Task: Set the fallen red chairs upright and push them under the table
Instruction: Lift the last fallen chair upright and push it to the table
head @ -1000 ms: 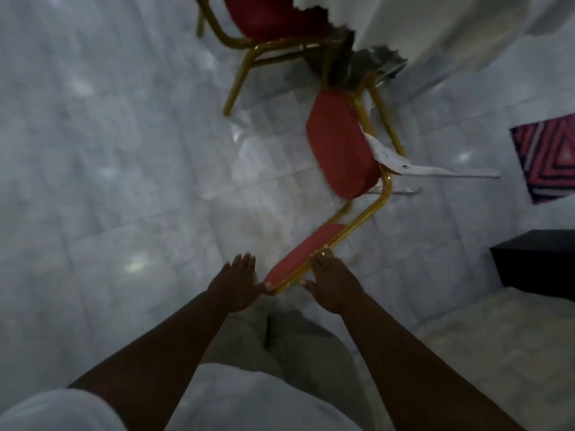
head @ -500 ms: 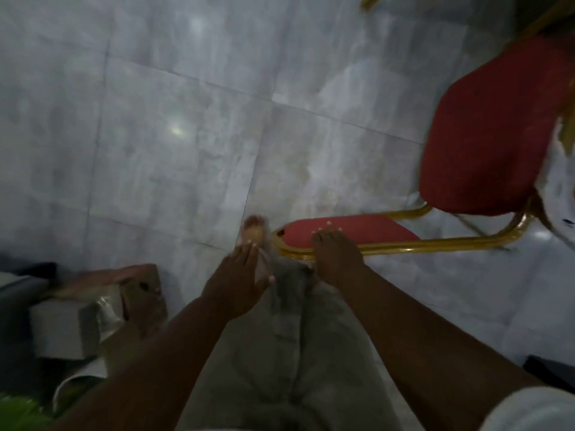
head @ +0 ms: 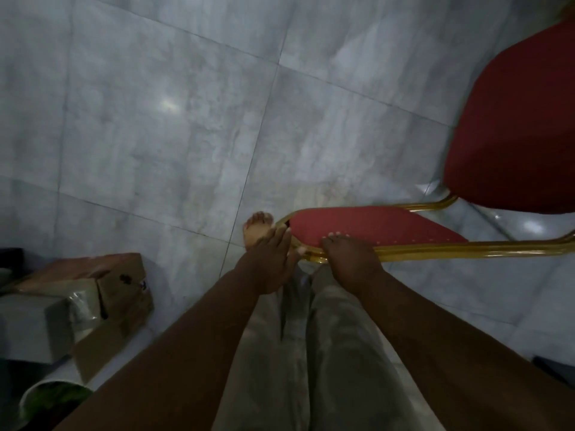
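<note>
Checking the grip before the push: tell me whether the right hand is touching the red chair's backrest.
Touching. The head view shows the right hand on the chair backrest, fingers curled over its gold-framed top edge with no gap.

- The floor (head: 174,126) is pale grey marbled tile with thin dark seams and a soft glare spot.
- A bare foot (head: 257,229) stands on it near the middle.
- A brown cardboard box (head: 124,284) sits at the lower left, with a grey box (head: 34,325) just beside it.
- A round white-rimmed container (head: 53,396), perhaps holding something green, is at the bottom left corner.
</note>
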`<state>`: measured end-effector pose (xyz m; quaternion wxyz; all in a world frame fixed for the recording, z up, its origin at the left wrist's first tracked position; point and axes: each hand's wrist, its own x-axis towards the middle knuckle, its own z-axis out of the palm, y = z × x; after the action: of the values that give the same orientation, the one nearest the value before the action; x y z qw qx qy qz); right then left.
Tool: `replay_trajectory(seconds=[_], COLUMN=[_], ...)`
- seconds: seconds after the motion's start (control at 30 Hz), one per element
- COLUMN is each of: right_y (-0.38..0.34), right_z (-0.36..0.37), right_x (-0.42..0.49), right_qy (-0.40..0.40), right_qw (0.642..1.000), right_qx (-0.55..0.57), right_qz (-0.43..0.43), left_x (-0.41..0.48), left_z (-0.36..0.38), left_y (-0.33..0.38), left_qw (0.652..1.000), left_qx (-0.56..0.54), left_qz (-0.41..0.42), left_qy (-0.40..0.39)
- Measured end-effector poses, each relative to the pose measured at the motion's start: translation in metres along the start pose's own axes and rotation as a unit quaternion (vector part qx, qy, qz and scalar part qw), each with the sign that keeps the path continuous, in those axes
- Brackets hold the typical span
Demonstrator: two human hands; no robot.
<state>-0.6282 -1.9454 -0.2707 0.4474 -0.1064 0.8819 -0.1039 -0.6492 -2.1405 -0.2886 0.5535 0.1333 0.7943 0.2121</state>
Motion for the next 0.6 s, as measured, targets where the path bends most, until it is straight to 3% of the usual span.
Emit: replay_trajectory(seconds=[0.23, 0.4, 0.6], right_y=[-0.007, -0.013, -0.001], right_z=[-0.093, -0.162, -0.208], right_x=[-0.088, -0.18, -0.284], right_qy=[0.094, 0.183, 0.275], right_qw=[0.995, 0.981, 0.958], right_qx=[0.038, 0.063, 0.067], right_qz=[0.0, 0.006, 0.047], left_x=[-0.058, -0.105, -0.146], left_z=[-0.046, -0.094, -0.135], left_y=[0.05, 0.09, 0.143], left_qw=[0.996, 0.997, 0.979], left_qx=[-0.068, 0.018, 0.053], left_qz=[0.034, 0.076, 0.178], left_qy=[0.037, 0.025, 0.087])
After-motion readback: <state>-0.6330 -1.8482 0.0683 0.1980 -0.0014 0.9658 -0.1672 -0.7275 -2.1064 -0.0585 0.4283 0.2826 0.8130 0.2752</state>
